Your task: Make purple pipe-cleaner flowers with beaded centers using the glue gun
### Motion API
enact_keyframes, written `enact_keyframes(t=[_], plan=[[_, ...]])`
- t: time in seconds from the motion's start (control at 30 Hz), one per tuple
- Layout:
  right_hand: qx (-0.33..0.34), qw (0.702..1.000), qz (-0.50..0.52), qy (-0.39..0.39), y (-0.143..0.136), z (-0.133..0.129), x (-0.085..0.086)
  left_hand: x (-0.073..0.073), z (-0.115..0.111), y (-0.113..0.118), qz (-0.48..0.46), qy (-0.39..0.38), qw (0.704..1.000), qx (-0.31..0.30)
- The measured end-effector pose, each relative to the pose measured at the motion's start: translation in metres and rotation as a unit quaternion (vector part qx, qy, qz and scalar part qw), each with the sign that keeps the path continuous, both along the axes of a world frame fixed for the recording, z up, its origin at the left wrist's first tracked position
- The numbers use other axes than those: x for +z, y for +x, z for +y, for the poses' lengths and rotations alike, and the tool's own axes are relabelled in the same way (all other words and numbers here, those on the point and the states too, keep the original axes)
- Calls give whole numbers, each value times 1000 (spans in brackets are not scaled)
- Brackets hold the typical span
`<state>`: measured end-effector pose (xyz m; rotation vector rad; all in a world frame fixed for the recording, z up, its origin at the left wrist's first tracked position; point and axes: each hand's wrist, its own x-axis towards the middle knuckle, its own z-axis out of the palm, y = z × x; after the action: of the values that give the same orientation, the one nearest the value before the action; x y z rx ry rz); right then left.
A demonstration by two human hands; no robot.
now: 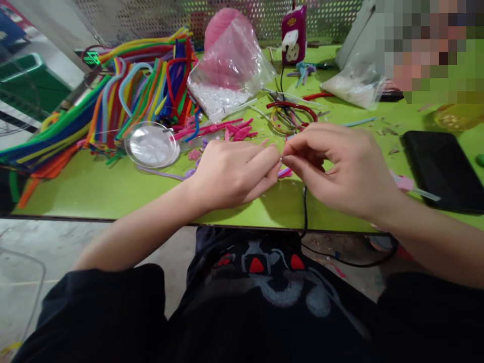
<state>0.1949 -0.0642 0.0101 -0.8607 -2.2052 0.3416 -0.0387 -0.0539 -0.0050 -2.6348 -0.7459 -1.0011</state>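
Note:
Over the green table [151,199], near its front edge, my left hand [236,174] and my right hand [336,166] meet at the fingertips. The left fingers are pressed together, and what they hold is mostly hidden. My right thumb and index finger pinch at something tiny and whitish between the hands, too small to name. A bright pink piece [285,173] shows just below the fingertips. Purple pieces [189,173] lie beside the left wrist. Behind the hands are pink strips [240,131] and a pair of tools with red handles [293,108].
Colourful pipe cleaners [128,101] are heaped at the back left, near a round clear-lidded container [151,145]. A clear bag [230,75], a purple power socket [294,35] and another bag [357,83] stand behind. A black phone [446,171] lies right; a black cable [305,212] crosses the front edge.

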Motion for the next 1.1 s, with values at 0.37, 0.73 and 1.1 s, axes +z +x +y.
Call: enact_keyframes(t=[0.37, 0.73, 1.1], plan=[[8, 976, 111, -188, 6, 13, 14, 6, 17, -5, -8, 79, 997, 15], [-249, 903, -284, -205, -22, 143, 11, 9, 63, -11, -346, -358, 867, 26], [-313, 909, -195, -192, 19, 156, 19, 17, 54, -16, -413, -337, 845, -47]])
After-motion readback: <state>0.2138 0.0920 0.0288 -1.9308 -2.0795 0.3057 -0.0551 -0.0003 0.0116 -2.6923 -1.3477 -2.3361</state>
